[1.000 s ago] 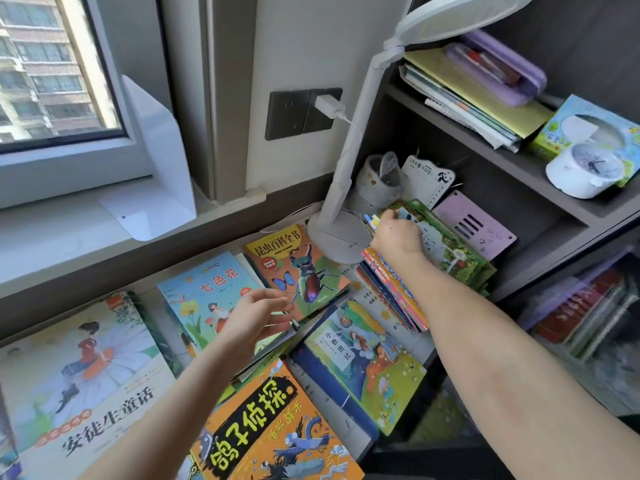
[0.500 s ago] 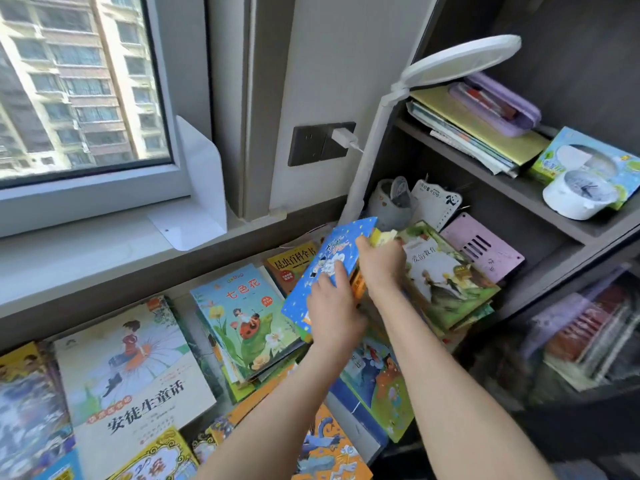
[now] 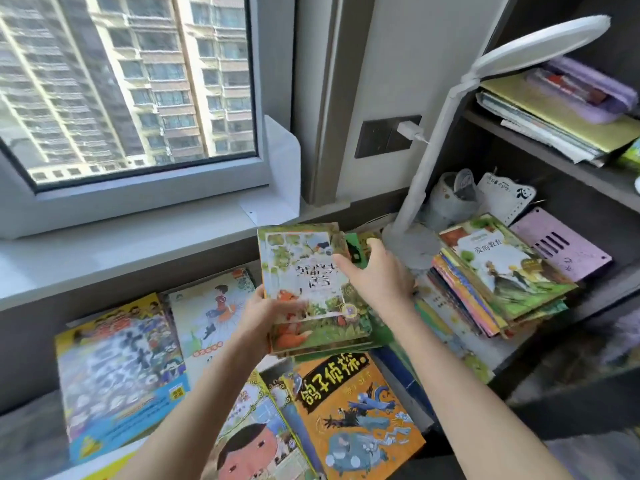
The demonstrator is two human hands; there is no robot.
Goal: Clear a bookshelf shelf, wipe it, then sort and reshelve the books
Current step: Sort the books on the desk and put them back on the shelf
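Both hands are on the green fox-cover stack here: left hand grips the bottom corner, right hand pinches the far edge, thumb on the cover. It's held up over the orange book and the other loose ones. My tip: square the spines first, since the lower books look fanned out, then set it down flat by the shelf pile, clear of the lamp base
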